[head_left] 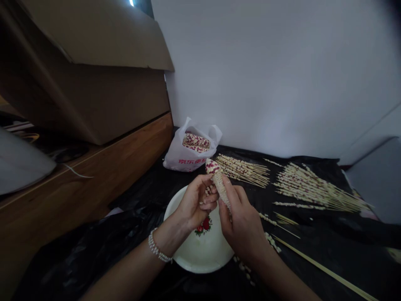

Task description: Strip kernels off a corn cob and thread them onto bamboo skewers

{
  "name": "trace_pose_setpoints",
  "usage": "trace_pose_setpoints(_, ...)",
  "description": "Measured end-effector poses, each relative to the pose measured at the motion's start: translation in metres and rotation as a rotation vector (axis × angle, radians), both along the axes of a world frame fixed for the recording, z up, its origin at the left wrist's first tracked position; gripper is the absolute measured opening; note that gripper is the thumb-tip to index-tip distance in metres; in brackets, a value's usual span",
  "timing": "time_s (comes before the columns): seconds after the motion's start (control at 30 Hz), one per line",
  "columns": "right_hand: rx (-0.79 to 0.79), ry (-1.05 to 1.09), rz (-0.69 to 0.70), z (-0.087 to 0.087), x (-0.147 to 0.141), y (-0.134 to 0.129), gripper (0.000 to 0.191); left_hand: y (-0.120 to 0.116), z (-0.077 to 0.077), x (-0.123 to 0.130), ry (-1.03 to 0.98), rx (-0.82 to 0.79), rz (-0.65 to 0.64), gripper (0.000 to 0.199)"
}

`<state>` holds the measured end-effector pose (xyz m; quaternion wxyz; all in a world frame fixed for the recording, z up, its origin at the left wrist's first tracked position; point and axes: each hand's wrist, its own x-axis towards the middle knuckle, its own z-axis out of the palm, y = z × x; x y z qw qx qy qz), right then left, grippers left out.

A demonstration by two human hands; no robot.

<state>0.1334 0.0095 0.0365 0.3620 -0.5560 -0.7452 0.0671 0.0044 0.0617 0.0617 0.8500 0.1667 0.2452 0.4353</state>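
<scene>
An ear of corn (221, 187) tilts over the white bowl (184, 261), mostly stripped pale, with purple and cream kernels left at its tip. My right hand (242, 217) is wrapped round its lower part. Close on the other side, my left hand (198, 200), with a beaded bracelet (156, 248) at the wrist, has its thumb against the ear near the remaining kernels. Its curled fingers hold several loose corn kernels (208, 191). The bowl below has a red flower pattern (203, 225) on its bottom.
Behind the bowl stands a white plastic bag (178, 152) with ears of corn (196, 141). Kernel-threaded skewers (244, 169) lie to the right, with a larger pile (303, 184) beyond. Loose kernels and bare sticks (322, 267) rest on black sheeting (125, 234). A cardboard box (119, 96) stands left.
</scene>
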Motion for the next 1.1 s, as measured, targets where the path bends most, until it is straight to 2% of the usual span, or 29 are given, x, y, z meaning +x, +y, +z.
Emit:
trace_pose_setpoints(0.37,0.052,-0.095,-0.023,0.0003,-0.0031,-0.0018,0.057,0.0006,-0.0087,-0.0004,0.089,-0.012,0.041,0.012)
trace_pose_setpoints(0.53,0.071,-0.094,-0.041,-0.0013,-0.0014,0.001,0.055,-0.0001,-0.0042,0.0,0.056,0.013,0.042,0.009)
trace_pose_setpoints(0.7,0.161,-0.157,-0.049,-0.0044,-0.0037,0.0012,0.055,0.0014,-0.004,-0.0003,0.117,0.013,0.058,0.016)
trace_pose_setpoints(0.83,0.22,-0.208,-0.079,-0.0069,-0.0058,0.0003,0.052,0.0024,-0.0078,-0.0004,0.165,0.008,0.058,0.007)
trace_pose_setpoints(1.1,0.156,-0.182,-0.097,-0.0056,-0.002,0.0026,0.055,0.0002,-0.0051,-0.0004,0.116,0.081,0.038,0.016)
